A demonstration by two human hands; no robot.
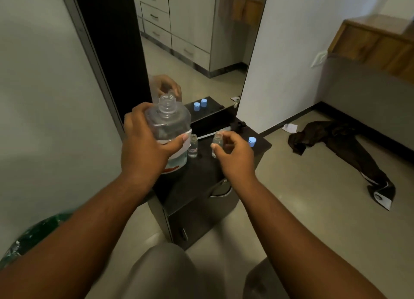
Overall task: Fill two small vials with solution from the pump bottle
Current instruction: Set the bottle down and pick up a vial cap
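The clear bottle point(168, 128), pump off and neck open, has a white label and stands at the cabinet top's point(201, 175) 10 o'clock edge. The left hand point(145, 146) wraps around it. One uncapped vial point(193, 145) stands just at its 3 o'clock; the right hand point(233, 153) pinches the other vial point(217, 142). A blue cap point(252, 141) lies at 3 o'clock.
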